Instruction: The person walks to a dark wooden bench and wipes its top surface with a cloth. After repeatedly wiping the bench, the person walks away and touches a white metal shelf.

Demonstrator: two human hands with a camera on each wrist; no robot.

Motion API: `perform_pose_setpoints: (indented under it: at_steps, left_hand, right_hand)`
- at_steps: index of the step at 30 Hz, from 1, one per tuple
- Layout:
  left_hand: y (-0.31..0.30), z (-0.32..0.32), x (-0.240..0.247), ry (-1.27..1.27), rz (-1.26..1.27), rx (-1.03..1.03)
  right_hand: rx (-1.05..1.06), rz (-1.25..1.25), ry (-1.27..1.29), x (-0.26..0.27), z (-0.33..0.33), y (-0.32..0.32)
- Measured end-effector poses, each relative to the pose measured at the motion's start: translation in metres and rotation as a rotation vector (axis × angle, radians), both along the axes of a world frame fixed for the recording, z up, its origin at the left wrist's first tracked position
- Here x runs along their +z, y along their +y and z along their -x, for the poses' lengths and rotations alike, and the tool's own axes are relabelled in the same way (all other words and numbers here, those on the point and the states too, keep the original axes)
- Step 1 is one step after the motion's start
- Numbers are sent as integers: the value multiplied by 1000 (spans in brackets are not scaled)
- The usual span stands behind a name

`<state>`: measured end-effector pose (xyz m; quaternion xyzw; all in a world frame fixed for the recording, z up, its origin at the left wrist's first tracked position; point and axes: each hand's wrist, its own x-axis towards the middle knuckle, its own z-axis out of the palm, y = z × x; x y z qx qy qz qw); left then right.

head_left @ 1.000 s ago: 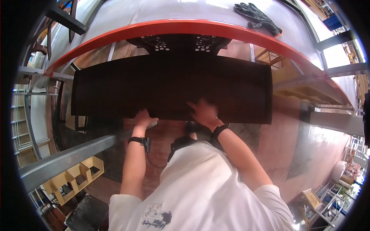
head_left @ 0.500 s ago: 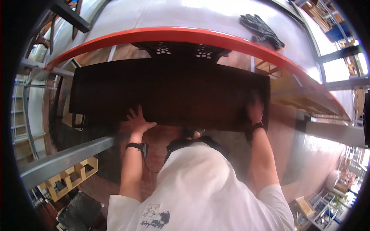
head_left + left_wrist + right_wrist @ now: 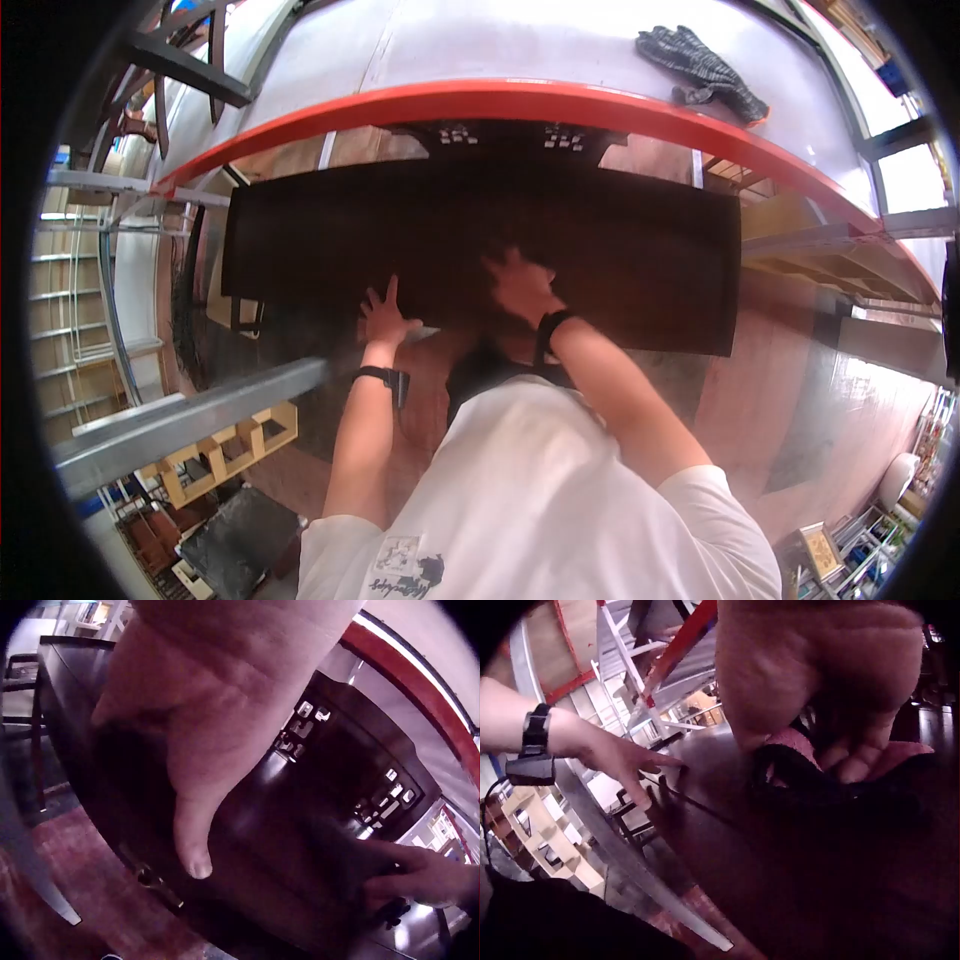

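A long dark wooden top (image 3: 640, 260) lies crosswise before the person in the head view. The left hand (image 3: 385, 318) rests near its front edge, fingers spread, thumb pointing right. Near the middle, the right hand (image 3: 525, 287) is over the surface, slightly blurred. In the right wrist view the right hand (image 3: 817, 667) presses a bunched pink and black cloth (image 3: 909, 754) on the wood, fingers curled into it. The left wrist view shows the left hand (image 3: 217, 720) holding nothing, with its thumb extended near the edge.
Behind the dark top, a red rail (image 3: 480, 97) borders a pale surface, where a grey glove (image 3: 705, 72) lies. A metal bar (image 3: 200, 415) juts in from the left, above a light wooden compartment unit (image 3: 235, 450). A carved dark panel (image 3: 360, 742) stands beyond the top.
My right hand went from the middle to the right end of the dark top and is back near the middle. My left hand stays near the front edge, its fingers now spread wider than at first.
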<state>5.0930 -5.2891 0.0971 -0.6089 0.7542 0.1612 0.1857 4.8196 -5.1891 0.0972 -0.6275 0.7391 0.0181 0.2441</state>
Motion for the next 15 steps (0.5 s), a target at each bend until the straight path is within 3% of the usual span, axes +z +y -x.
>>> perform_pose_setpoints:
  at_steps: [4,6,8,10,15]
  left_hand:
    - [-20,-3,1,-133,14,-34]
    - [-27,7,7,-125,-44,-11]
    - [-22,5,9,-131,-123,33]
    - [-27,5,8,-157,-119,29]
    - [-30,11,16,-125,-166,65]
  right_hand:
    - [-58,-19,-96,18,4,16]
    - [-414,67,9,16,36,33]
    - [-681,142,-87,18,82,59]
    - [-890,172,9,7,123,94]
    - [-1077,129,117,-9,183,173]
